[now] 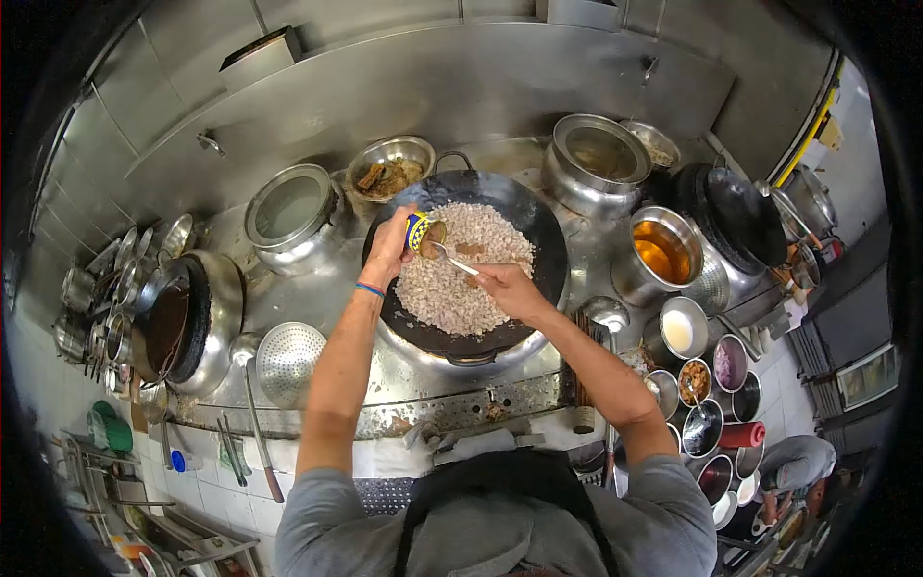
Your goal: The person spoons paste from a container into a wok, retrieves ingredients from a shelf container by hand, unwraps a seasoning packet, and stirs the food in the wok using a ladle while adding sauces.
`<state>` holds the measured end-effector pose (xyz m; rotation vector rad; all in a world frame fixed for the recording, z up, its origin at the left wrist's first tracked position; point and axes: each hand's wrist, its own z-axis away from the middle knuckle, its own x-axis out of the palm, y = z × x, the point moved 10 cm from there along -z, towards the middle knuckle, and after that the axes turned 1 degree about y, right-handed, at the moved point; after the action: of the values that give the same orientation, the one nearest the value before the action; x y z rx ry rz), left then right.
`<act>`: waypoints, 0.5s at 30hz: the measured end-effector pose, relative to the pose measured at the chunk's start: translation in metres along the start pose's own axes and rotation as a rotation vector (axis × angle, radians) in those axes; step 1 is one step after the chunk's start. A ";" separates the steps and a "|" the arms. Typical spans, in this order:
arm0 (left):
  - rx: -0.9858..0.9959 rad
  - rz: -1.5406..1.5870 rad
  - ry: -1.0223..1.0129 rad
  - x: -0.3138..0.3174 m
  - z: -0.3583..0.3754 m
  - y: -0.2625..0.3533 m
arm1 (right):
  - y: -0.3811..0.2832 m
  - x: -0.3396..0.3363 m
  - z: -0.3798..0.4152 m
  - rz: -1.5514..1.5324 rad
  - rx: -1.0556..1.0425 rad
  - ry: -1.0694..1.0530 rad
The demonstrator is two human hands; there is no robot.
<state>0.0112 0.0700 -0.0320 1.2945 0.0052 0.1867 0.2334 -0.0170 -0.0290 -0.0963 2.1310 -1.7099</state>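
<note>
Over a large black wok point(392, 313) full of small pale diced pieces point(447, 306), probably meat, both my hands are at work. My left hand point(391, 244) is wrapped round a small blue and yellow tin point(417, 231), tilted with its mouth toward the right. My right hand point(511, 290) grips a metal spoon point(460, 263) whose tip reaches the tin's mouth. Brown patches of powder or paste lie on the pale pieces near the spoon. What exactly the tin contains I cannot tell.
Lidded steel pots point(288, 213) stand behind the wok. A pot of orange liquid point(661, 252) is at right, above several ingredient bowls point(694, 383). A perforated skimmer point(290, 363) and ladle point(245, 348) lie at left. Another person point(800, 464) bends at lower right.
</note>
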 end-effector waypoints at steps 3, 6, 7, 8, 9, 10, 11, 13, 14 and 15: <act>0.056 -0.005 0.067 -0.022 -0.011 0.000 | 0.014 -0.004 0.030 -0.463 0.440 -0.063; -0.015 0.166 0.074 -0.046 -0.014 -0.004 | -0.027 -0.063 0.022 -0.140 -0.064 0.311; -0.066 0.247 0.072 -0.049 -0.008 -0.006 | -0.045 -0.076 0.027 -0.062 -0.234 0.435; -0.038 0.351 -0.023 -0.048 -0.007 -0.003 | -0.052 -0.084 0.029 0.028 -0.267 0.530; -0.021 0.445 -0.052 -0.049 -0.007 -0.002 | -0.068 -0.092 0.031 0.120 -0.302 0.629; -0.003 0.539 -0.086 -0.047 -0.007 0.000 | -0.080 -0.099 0.037 0.216 -0.337 0.733; 0.015 0.634 -0.121 -0.046 -0.007 0.002 | -0.063 -0.078 0.022 0.519 -0.229 0.555; -0.054 0.713 -0.096 -0.050 -0.009 -0.009 | 0.012 -0.035 0.006 1.089 0.016 0.156; -0.065 0.708 -0.110 -0.050 -0.003 -0.008 | 0.018 -0.032 0.017 1.042 -0.006 0.200; -0.069 0.705 -0.126 -0.051 -0.001 -0.005 | 0.014 -0.029 0.028 0.999 -0.035 0.245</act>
<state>-0.0383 0.0621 -0.0416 1.1942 -0.5659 0.6994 0.2720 -0.0304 -0.0392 1.0299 1.8266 -1.0927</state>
